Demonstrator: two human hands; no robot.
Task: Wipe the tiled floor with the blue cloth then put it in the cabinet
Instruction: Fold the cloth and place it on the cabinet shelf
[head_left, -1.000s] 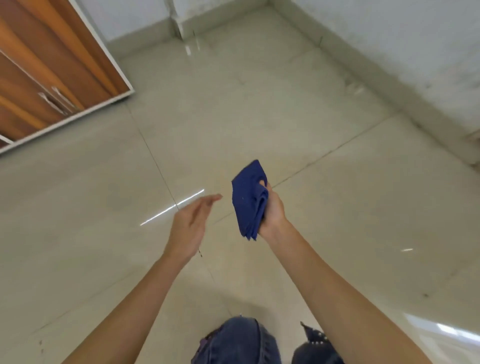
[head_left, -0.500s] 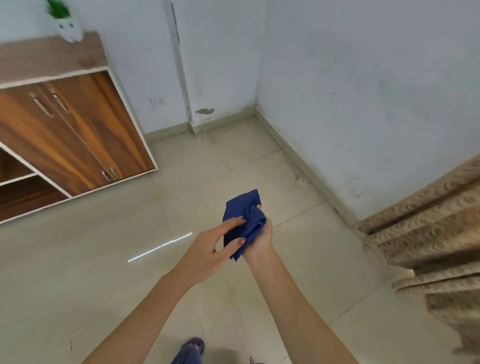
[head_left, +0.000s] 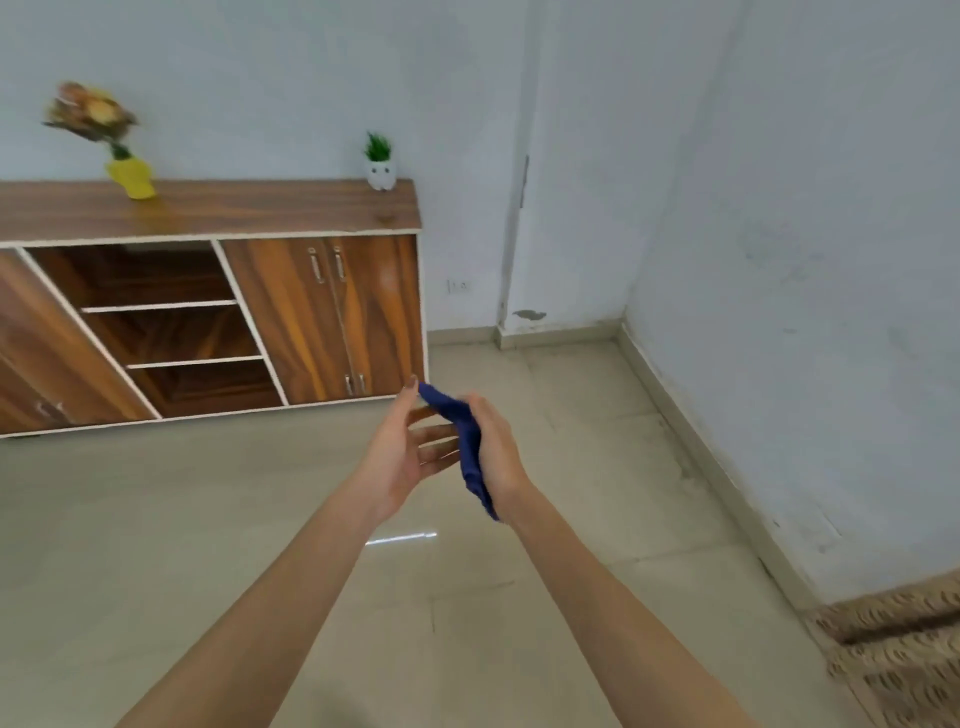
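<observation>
Blue cloth (head_left: 467, 441), dark folded fabric, frame centre, pressed between both hands; far side hidden behind right hand (head_left: 496, 447). Right hand closed around cloth, knuckles toward camera. Left hand (head_left: 402, 452) open, palm right, fingers extended touching cloth at 9 o'clock. Both forearms bare, cut off at bottom edge. Glossy beige tiled floor (head_left: 208, 545) below. Brown wooden cabinet (head_left: 322, 312) at 10 o'clock, middle shelves open, left end cropped. Yellow vase (head_left: 132, 179) on top, blurred.
</observation>
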